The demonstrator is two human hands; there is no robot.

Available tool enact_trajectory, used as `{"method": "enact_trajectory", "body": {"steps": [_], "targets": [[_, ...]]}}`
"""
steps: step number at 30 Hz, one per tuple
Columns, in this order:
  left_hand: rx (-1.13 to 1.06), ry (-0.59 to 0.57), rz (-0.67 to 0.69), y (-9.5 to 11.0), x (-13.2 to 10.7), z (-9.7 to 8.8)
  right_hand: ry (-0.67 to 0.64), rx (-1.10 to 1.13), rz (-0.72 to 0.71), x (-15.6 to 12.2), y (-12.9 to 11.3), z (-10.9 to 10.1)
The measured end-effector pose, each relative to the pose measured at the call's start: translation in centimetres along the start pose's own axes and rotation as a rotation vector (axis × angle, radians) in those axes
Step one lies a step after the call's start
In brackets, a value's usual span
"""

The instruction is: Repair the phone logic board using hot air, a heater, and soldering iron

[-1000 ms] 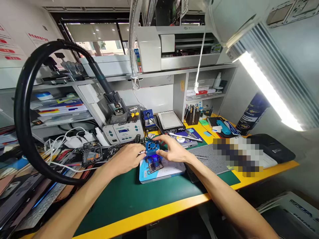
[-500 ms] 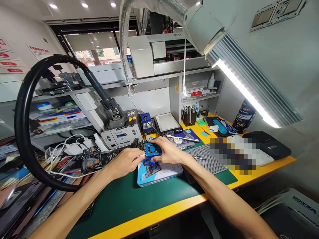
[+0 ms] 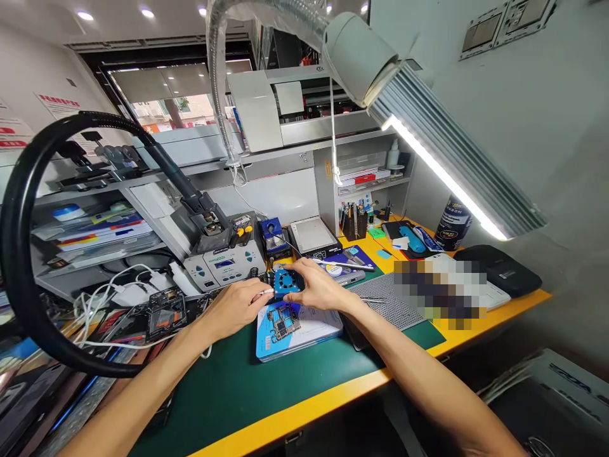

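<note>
My right hand (image 3: 320, 287) is closed around the right side of a small blue fan unit (image 3: 286, 283), with its round black fan facing up. Against the unit's left side, my left hand (image 3: 240, 303) pinches a white cable plug (image 3: 266, 292); whether the plug is seated cannot be made out. Below the fan unit, a bare phone circuit board (image 3: 284, 322) rests on a blue and white box (image 3: 316, 335), tinted by violet-blue light near the unit. A white cable (image 3: 206, 353) shows under my left forearm.
A hot-air station (image 3: 226, 265) and a soldering iron stand (image 3: 276, 238) stand behind my hands. A thick black hose (image 3: 16, 279) loops on the left beside phone parts (image 3: 165, 312). A lit lamp (image 3: 451, 184) hangs overhead on the right. Tweezers (image 3: 373, 299) lie on a grey perforated mat (image 3: 399, 308).
The view has shifted slightly, so the scene sits further left. The fan unit has lifted off or tilted from the circuit board, which now shows more fully. Both hands keep their hold.
</note>
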State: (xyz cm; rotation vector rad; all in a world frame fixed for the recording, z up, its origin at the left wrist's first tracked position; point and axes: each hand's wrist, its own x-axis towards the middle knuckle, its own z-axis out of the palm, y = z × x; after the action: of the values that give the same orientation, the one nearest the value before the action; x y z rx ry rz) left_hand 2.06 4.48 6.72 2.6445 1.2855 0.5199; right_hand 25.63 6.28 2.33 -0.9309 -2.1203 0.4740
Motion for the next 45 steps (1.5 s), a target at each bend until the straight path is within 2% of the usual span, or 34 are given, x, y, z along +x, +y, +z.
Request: {"method": "enact_trajectory", "body": {"steps": [6,13,20,25,33,39,45], "targets": [[-0.071,-0.05,-0.054,-1.2,1.6,-1.0,0.053,0.218,0.143,0.3,0.5,0.3],[-0.105,-0.165,-0.01,-1.8,3.5,-1.0,0.03,0.195,0.129,1.1,1.2,0.6],[-0.113,-0.145,-0.022,-2.4,3.8,-0.7,0.039,0.197,0.163,1.7,2.3,1.4],[-0.099,-0.145,-0.071,-3.5,3.9,0.6,0.046,0.23,0.218,1.6,3.3,1.8],[0.025,-0.228,-0.141,-4.9,5.3,2.6,0.102,0.348,0.332,1.6,4.1,0.8],[0.186,-0.286,-0.194,-4.9,5.8,1.8,0.095,0.358,0.352,1.4,4.2,1.0],[0.314,-0.284,-0.207,-4.3,5.5,0.8,0.055,0.35,0.366,1.3,4.1,1.1]]}}
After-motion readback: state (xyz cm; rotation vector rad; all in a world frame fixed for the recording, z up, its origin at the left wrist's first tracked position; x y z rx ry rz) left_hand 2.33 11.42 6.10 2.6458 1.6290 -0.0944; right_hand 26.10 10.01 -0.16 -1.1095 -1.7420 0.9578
